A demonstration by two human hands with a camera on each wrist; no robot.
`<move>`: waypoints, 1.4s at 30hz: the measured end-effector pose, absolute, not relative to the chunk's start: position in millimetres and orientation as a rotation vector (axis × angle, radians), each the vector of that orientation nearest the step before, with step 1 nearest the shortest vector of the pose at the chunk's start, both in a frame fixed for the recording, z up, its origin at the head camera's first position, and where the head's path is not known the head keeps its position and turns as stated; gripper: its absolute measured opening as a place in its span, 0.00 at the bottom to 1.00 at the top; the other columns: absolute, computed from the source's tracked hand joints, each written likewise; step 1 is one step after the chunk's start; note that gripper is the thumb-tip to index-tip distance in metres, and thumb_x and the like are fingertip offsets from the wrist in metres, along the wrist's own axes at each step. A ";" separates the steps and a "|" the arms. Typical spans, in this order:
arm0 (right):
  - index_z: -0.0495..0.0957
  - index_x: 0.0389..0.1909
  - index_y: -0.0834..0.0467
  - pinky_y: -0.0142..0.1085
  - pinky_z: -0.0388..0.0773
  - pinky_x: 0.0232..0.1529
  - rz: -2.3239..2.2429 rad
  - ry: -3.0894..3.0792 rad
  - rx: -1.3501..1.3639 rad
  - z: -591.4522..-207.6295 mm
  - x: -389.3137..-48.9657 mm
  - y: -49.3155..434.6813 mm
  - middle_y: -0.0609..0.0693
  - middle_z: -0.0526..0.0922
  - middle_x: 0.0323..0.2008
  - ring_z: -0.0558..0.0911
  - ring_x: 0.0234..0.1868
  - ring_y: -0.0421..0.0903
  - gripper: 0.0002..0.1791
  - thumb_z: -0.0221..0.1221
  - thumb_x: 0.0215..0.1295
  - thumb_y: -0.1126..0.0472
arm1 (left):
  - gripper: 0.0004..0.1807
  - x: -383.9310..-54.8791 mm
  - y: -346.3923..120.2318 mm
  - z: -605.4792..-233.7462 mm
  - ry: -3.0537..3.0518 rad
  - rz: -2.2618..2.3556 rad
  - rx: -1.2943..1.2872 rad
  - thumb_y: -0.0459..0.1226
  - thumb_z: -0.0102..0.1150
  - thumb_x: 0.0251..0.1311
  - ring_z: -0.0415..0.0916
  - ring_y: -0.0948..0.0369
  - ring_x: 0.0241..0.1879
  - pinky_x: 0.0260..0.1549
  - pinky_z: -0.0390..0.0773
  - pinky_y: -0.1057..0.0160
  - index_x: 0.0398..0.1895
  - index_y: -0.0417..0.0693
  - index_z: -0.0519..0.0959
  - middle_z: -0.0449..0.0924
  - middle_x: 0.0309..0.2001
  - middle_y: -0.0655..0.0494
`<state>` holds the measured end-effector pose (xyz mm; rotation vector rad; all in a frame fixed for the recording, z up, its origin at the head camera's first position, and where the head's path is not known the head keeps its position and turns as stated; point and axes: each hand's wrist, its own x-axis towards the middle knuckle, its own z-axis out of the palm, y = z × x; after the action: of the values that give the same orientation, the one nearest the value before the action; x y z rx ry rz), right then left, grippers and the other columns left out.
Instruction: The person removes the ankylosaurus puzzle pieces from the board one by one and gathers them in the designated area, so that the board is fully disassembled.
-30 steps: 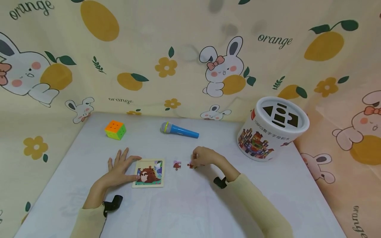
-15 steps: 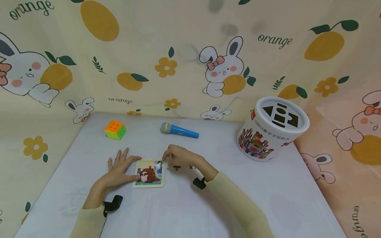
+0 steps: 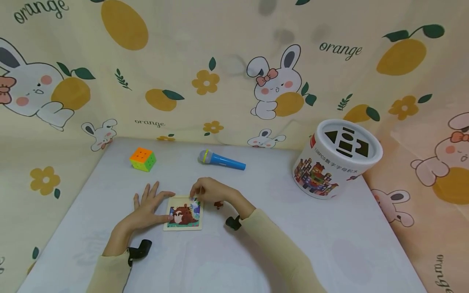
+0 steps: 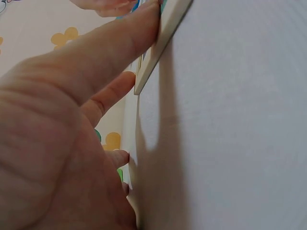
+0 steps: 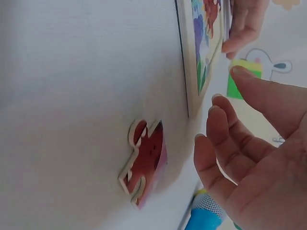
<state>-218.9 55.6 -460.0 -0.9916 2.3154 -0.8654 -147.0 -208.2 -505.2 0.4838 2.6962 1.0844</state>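
Observation:
A small square jigsaw puzzle (image 3: 182, 228) with a pale wooden frame lies on the table, showing a brown dinosaur. My left hand (image 3: 145, 207) is spread at its left side; the thumb rests on the frame and the index fingertip touches the upper left corner. My right hand (image 3: 210, 189) is over the upper right corner, fingers bent downward. In the right wrist view its thumb (image 5: 249, 81) stands apart from the fingers, with nothing visible between them. A loose reddish-brown puzzle piece (image 5: 146, 158) lies on the table beside the frame, partly under the right hand in the head view.
Behind the puzzle lie an orange and green puzzle cube (image 3: 143, 159) and a blue toy microphone (image 3: 221, 160). A large white bucket (image 3: 337, 158) with shape holes in its lid stands at the back right. A printed cloth (image 3: 227, 49) hangs behind the table.
My right hand has moved left from the loose puzzle pieces to the puzzle's upper right corner. One of the two loose pieces no longer shows in the head view. My left hand has kept its place.

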 end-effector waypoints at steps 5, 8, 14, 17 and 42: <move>0.85 0.46 0.58 0.28 0.72 0.41 -0.766 2.337 -0.991 -464.4 -223.8 49.9 0.49 0.76 0.39 0.72 0.40 0.42 0.14 0.63 0.62 0.73 | 0.37 -148.0 -208.5 -504.9 2.693 1.085 0.475 0.50 0.75 0.50 0.20 0.27 0.72 0.57 0.16 0.24 0.63 0.54 0.72 0.34 0.76 0.25; 0.84 0.47 0.55 0.28 0.69 0.41 -0.671 2.352 -0.995 -465.6 -225.2 46.7 0.48 0.74 0.39 0.70 0.40 0.42 0.16 0.67 0.59 0.72 | 0.37 -148.1 -208.7 -504.6 2.687 1.093 0.478 0.50 0.75 0.50 0.20 0.27 0.72 0.57 0.16 0.24 0.63 0.53 0.72 0.33 0.76 0.25; 0.82 0.47 0.51 0.29 0.68 0.40 -0.547 2.348 -0.997 -465.8 -225.6 41.1 0.48 0.70 0.39 0.69 0.40 0.41 0.17 0.68 0.59 0.70 | 0.37 -147.4 -208.6 -505.1 2.686 1.091 0.477 0.49 0.75 0.50 0.20 0.27 0.72 0.57 0.16 0.24 0.63 0.52 0.72 0.33 0.76 0.25; 0.81 0.47 0.50 0.29 0.69 0.41 -0.524 2.350 -0.996 -466.6 -225.5 39.6 0.48 0.70 0.39 0.69 0.41 0.41 0.17 0.68 0.59 0.70 | 0.37 -147.4 -208.8 -505.8 2.686 1.095 0.475 0.49 0.75 0.50 0.20 0.27 0.72 0.57 0.16 0.24 0.63 0.52 0.72 0.33 0.76 0.25; 0.78 0.45 0.50 0.29 0.71 0.48 -0.529 2.364 -1.036 -467.3 -222.8 40.1 0.45 0.69 0.43 0.71 0.46 0.41 0.17 0.70 0.57 0.68 | 0.37 -148.2 -208.6 -505.7 2.691 1.082 0.473 0.48 0.75 0.50 0.21 0.27 0.72 0.57 0.17 0.24 0.63 0.53 0.72 0.34 0.76 0.25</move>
<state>-222.8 40.1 -467.3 -1.0358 2.3642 -0.5287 -148.2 -208.6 -505.7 0.4732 2.6913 1.0819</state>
